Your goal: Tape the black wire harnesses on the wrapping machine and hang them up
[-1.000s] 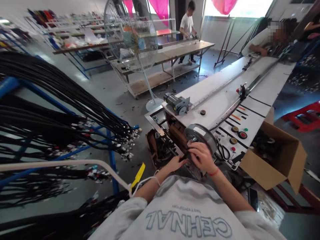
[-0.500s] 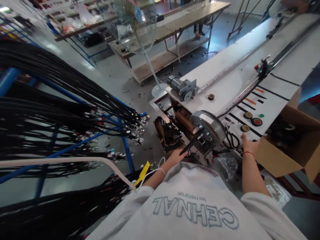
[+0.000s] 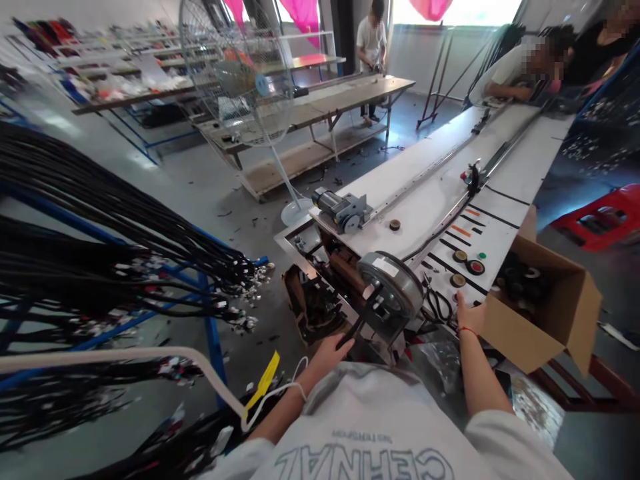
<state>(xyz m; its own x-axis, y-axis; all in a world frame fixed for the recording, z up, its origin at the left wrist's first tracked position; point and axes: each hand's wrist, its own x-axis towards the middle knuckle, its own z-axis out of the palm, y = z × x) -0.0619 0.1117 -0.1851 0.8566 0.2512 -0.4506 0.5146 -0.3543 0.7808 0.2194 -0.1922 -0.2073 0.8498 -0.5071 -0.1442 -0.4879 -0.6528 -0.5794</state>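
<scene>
My left hand [image 3: 330,353] is closed round the end of a black wire harness [image 3: 356,328], which leads up to a large grey wheel [image 3: 390,283] at the near end of the white work table [image 3: 425,173]. Over the table's right edge, beside the cardboard box, lies my right hand [image 3: 470,315], a finger stretched out and the others partly hidden. Just beyond its fingertip sits a tape roll [image 3: 457,280], with another tape roll [image 3: 475,267] behind. Left of that hand lie black-handled scissors [image 3: 438,307].
A grey motor [image 3: 337,208] is mounted at the table's left corner. The open cardboard box [image 3: 530,337] holds dark rolls. Racks of black harnesses [image 3: 150,207] fill the left side, near a standing fan [image 3: 240,73]. A person [image 3: 520,70] leans over the table's far end; others stand beyond.
My view has tilted up, bringing people at the back into sight, and the table appears lower and further left. Both hands keep about the same places at the table.
</scene>
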